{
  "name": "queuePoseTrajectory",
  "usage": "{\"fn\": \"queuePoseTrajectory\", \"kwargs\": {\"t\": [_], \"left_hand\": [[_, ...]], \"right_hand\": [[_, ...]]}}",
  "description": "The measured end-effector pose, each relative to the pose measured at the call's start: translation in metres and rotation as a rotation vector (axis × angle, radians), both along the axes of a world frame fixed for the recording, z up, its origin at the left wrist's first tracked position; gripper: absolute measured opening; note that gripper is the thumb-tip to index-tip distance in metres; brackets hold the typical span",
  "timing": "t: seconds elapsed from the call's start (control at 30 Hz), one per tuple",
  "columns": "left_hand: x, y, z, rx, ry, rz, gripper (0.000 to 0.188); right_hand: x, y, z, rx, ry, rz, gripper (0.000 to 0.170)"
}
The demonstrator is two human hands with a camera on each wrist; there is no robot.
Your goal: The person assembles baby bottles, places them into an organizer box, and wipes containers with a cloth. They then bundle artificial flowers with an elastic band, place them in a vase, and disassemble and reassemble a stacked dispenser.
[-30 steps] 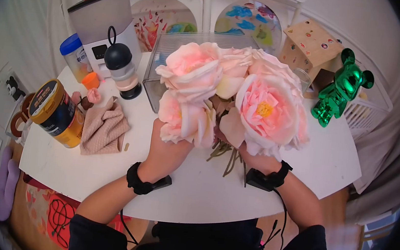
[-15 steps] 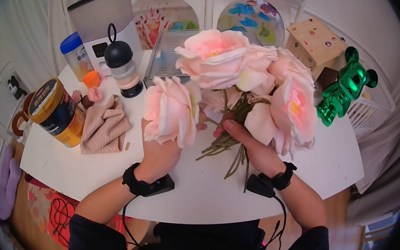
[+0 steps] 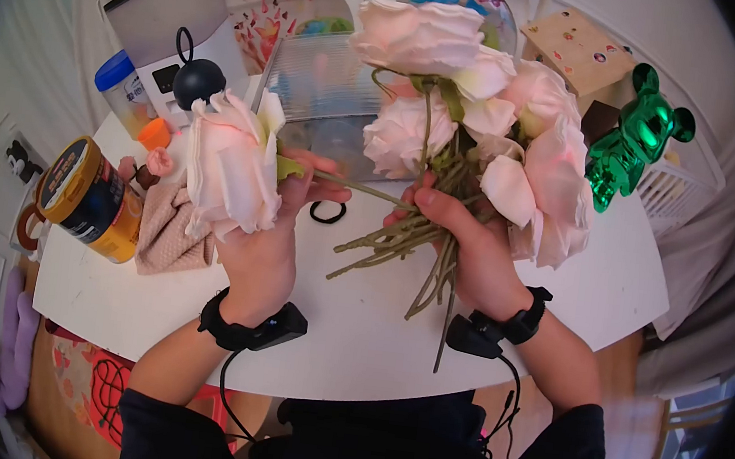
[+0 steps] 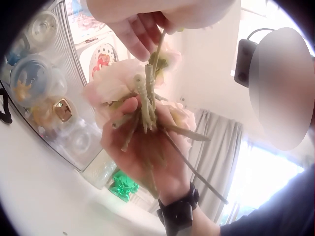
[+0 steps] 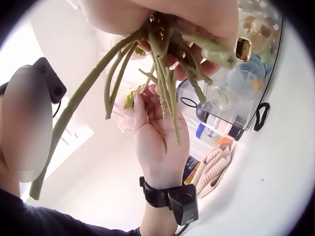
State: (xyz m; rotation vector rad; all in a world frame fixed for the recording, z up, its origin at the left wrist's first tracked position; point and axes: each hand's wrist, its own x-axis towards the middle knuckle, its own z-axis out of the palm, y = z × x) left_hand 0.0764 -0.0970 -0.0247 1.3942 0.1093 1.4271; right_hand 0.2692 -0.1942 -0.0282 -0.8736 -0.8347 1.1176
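In the head view my left hand (image 3: 259, 263) pinches a single pale pink rose (image 3: 234, 169) just below its bloom. This rose's green stem runs right to the fingertips of my right hand (image 3: 492, 266). My right hand grips a bunch of pink artificial roses (image 3: 557, 192) by their stems, thumb lying across them. The cut stem ends (image 3: 375, 244) fan out below that hand, over the table. From the right wrist view, the left palm (image 5: 165, 142) faces the camera behind the hanging stems. Black straps with small cameras sit on both wrists.
Behind the hands stands a clear ribbed box (image 3: 321, 79), with a black hair tie (image 3: 328, 212) before it. Left are a yellow-and-black tub (image 3: 90, 198), a pink cloth (image 3: 172, 234) and a black-capped bottle (image 3: 198, 81). A shiny green bear figure (image 3: 636, 142) stands right.
My left hand has moved left with one rose, drawing it away from the bunch. The right hand stays on the stems, and the bunch has tipped so its stems show more.
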Motion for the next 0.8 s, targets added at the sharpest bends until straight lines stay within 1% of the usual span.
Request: {"fn": "queuePoseTrajectory", "kwargs": {"t": [0.17,0.23,0.27,0.33,0.43,0.47,0.53,0.57,0.63,0.77,0.8], "left_hand": [[0.002,0.000,-0.005,0.018,-0.014,0.009,0.015],[0.002,-0.005,-0.004,0.041,0.087,0.100,0.012],[0.002,-0.006,-0.007,0.038,0.088,0.095,0.012],[0.003,-0.005,-0.015,0.071,0.135,0.140,0.015],[0.003,-0.003,-0.010,0.067,0.157,0.177,0.020],[0.003,-0.002,-0.009,0.068,0.158,0.177,0.020],[0.004,-0.002,-0.008,-0.083,0.108,0.080,0.024],[0.005,-0.003,-0.008,-0.084,0.108,0.079,0.024],[0.006,-0.002,-0.007,-0.141,0.085,0.080,0.018],[0.005,-0.001,-0.007,-0.165,0.062,0.095,0.018],[0.003,0.001,-0.010,-0.131,0.107,0.095,0.023]], "right_hand": [[0.005,0.002,-0.002,0.013,0.050,0.036,0.024],[0.003,0.001,-0.005,0.010,0.061,0.038,0.023],[0.001,0.001,-0.005,0.015,0.066,0.061,0.023],[0.000,0.003,-0.006,0.065,0.077,0.118,0.021],[0.002,0.003,-0.005,0.026,0.054,0.125,0.020],[0.003,0.003,-0.004,0.027,0.055,0.124,0.020],[0.006,0.001,-0.002,0.017,-0.017,0.158,0.024],[0.005,0.001,-0.002,0.016,-0.017,0.157,0.024],[0.003,0.000,0.000,-0.010,-0.060,0.146,0.027],[0.005,0.001,-0.004,-0.035,-0.008,0.178,0.029],[0.006,0.000,-0.003,-0.038,-0.015,0.199,0.030]]}}
